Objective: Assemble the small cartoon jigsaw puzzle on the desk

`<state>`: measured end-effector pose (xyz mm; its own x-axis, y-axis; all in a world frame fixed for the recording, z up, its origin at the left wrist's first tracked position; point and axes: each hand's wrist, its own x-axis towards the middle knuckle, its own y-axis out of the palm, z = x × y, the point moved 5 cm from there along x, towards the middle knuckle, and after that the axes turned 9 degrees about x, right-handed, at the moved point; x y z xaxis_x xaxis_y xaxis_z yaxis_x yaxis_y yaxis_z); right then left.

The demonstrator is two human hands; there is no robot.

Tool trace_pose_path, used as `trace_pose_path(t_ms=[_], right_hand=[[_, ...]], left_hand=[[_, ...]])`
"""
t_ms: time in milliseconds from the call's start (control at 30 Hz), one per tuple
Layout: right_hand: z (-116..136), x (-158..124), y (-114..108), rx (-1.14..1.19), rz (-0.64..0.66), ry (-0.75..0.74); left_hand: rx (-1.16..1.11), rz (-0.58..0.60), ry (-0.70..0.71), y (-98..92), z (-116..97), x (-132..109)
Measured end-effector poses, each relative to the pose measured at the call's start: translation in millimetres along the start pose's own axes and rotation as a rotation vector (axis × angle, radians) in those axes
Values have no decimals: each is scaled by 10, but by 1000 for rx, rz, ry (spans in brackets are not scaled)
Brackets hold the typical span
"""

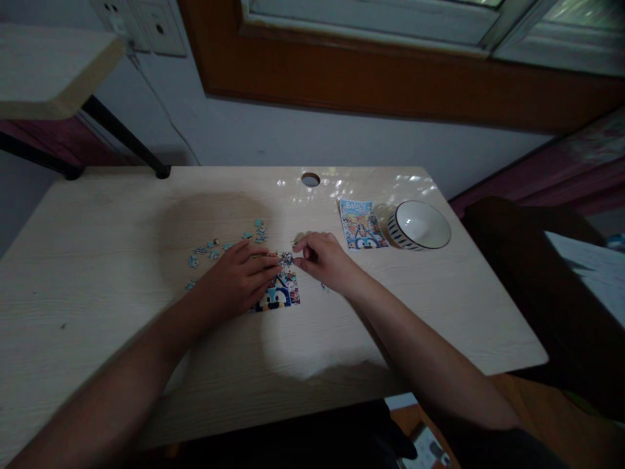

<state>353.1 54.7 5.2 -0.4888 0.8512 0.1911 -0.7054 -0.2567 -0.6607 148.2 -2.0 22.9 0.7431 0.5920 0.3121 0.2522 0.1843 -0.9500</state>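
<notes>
A partly assembled jigsaw puzzle [276, 297] lies on the table, its lower part showing a blue dog's face. My left hand [243, 275] rests on its left side with the fingers stretched out, hiding part of it. At the puzzle's upper right edge, my right hand [321, 257] is curled with thumb and forefinger close together. A small puzzle piece [293, 243] shows at those fingertips, though the grip is dim. Several loose light-blue puzzle pieces [213, 245] are scattered beyond my left hand. Another loose piece [324, 286] lies below my right wrist.
A picture sheet [362, 225] with the same dog lies to the right, beside a white bowl [420, 225] with a dark striped outside. The pale wooden table [112, 247] has a round cable hole [310, 180] near the wall. A shelf [53, 71] stands at the left back.
</notes>
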Motion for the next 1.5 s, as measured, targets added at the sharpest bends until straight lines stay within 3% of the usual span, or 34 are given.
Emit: trace_pose_path(t_ms=[600,1000,1267,1500], right_hand=[[-5,3,0,-1,-1,-19],[-33,34,-72,210,43,53],[-110,6,-139,375,2,153],[-206,-4,-205,344,-120,194]], left_hand=[[9,-15,18,6,6,3],[5,-18,20,11,23,-1],[9,-50,28,-20,22,-4],[20,-105,-10,-112,76,-4]])
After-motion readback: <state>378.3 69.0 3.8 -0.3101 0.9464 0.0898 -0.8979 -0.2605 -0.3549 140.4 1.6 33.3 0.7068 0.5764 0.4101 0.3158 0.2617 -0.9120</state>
